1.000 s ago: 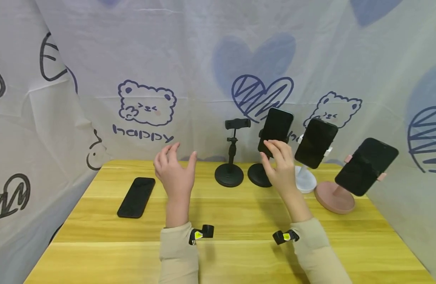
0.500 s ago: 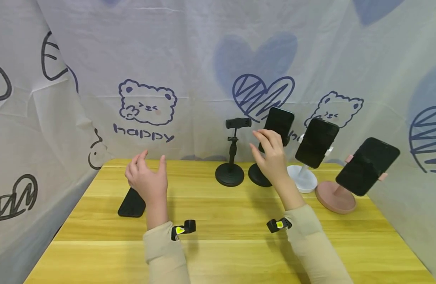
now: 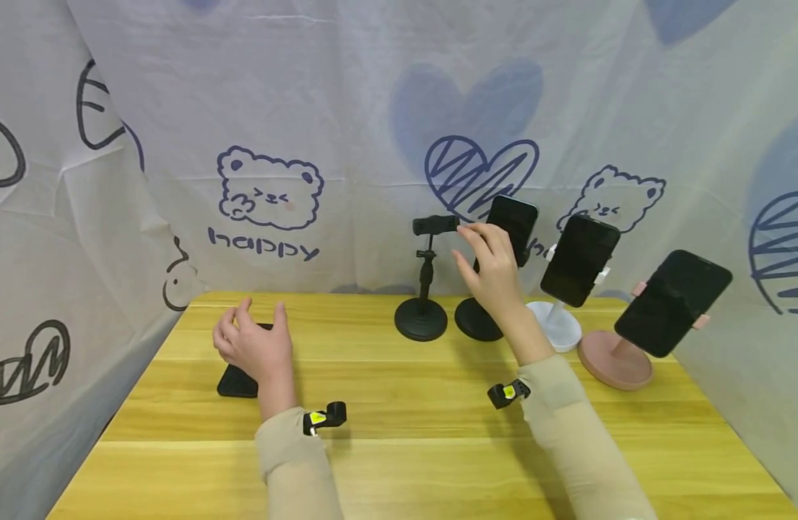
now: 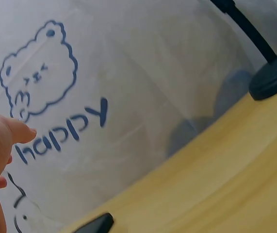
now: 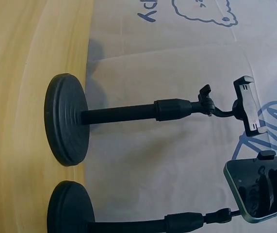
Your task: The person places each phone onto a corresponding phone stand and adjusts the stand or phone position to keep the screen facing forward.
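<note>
A black smartphone [image 3: 237, 383] lies flat on the left of the wooden table, partly hidden under my left hand [image 3: 256, 348], which hovers over it with fingers spread and holds nothing. In the left wrist view only a corner of that phone [image 4: 98, 223] shows. My right hand [image 3: 492, 271], empty and with loosely bent fingers, is in the air near the holder of a black phone stand [image 3: 426, 278]. That holder [image 5: 248, 107] has nothing in it in the right wrist view. Behind my right hand, another black stand bears a phone [image 3: 514, 220].
To the right, a white stand [image 3: 554, 328] and a pink stand [image 3: 614, 361] each hold a dark phone. A printed cloth [image 3: 366, 144] hangs along the back of the table [image 3: 399, 462].
My left hand has moved left and lower, from beside the flat phone to over it. My right hand has shifted left and up toward the black stand's holder.
</note>
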A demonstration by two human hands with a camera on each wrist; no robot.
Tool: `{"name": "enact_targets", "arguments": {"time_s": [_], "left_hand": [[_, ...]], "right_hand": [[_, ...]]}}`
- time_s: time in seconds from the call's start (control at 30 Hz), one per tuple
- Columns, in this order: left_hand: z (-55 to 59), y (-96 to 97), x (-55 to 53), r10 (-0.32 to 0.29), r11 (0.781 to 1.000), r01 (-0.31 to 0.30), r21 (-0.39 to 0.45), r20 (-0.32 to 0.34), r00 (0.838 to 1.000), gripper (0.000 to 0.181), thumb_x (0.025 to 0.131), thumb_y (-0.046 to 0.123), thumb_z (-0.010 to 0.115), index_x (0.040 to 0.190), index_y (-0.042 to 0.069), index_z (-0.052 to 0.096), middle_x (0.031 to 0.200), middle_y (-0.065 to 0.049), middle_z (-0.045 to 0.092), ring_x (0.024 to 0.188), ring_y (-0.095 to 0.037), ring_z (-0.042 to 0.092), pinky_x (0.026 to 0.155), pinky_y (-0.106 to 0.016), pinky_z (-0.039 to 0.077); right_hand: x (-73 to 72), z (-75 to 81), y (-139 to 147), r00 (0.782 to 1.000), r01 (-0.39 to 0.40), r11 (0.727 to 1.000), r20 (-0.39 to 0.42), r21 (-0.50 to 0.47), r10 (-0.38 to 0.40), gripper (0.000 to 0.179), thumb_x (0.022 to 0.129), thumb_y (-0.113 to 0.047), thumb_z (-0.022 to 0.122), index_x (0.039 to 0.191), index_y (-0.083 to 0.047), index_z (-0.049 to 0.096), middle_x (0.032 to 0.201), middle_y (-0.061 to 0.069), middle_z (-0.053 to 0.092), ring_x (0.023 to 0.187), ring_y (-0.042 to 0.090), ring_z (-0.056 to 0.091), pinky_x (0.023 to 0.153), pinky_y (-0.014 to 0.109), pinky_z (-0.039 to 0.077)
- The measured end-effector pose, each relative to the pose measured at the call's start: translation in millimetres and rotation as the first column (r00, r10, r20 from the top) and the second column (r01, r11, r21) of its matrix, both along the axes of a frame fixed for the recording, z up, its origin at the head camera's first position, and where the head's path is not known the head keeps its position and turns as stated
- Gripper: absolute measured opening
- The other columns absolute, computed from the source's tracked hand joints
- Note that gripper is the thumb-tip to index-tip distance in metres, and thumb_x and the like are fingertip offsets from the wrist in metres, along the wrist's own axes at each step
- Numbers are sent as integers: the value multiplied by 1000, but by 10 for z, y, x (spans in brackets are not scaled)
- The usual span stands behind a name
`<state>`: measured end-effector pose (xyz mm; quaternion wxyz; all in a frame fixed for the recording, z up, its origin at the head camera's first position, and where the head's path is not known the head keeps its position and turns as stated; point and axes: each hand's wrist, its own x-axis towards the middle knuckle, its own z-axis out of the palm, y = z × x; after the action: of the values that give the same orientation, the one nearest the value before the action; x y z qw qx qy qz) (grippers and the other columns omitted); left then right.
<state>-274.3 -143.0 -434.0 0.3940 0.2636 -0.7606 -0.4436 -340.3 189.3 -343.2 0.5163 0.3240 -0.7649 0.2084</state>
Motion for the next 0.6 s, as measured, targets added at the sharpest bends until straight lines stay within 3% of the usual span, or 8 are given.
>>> {"name": "enact_targets", "arguments": {"time_s": [0.23,0.6], "left_hand": [[-181,-91,-48,-5,999,-3,47,155,988,56,89,38,69,134,10,54,141,-16,42,142,-36,17,117,-54,10],[-322,-230,-47,-24,998,2,62,367,930,71,88,36,69,144,4,40,149,-25,29,144,-43,9,118,-60,-3]], "right_hand": [[-108,1,-19,999,31,999,21,32,-32,38,85,-10,74,121,-2,65,116,20,60,112,36,54,101,46,42],[-191,13,-77,995,79,993,46,88,-83,38,87,-14,73,122,-2,63,119,21,59,115,37,52,104,46,41]]}}
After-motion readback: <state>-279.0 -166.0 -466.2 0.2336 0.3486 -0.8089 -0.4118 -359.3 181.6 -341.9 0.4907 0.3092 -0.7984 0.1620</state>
